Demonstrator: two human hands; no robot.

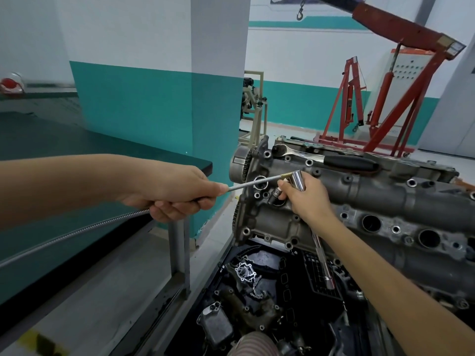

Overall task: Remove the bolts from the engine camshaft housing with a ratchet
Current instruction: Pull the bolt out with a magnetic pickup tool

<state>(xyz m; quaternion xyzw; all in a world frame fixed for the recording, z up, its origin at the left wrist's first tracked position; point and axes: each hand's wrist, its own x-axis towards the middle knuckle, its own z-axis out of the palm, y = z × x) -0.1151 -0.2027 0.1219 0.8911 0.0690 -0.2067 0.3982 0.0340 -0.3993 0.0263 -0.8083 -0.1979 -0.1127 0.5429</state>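
Over the camshaft housing (pixel 321 199), the left hand (pixel 169 191) grips a flexible metal rod (pixel 246 185), while the right hand (pixel 305 196) pinches a shiny socket (pixel 298 179). The ratchet (pixel 331 159) lies on the housing's far edge.

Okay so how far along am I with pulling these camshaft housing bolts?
Done: several bolt holes at the near end of the grey cast camshaft housing look empty. In hand: your left hand grips a flexible silver pickup rod whose tip meets the shiny chrome socket held by your right hand. Left: the black-handled ratchet lies idle on top; I can't confirm which bolts remain.
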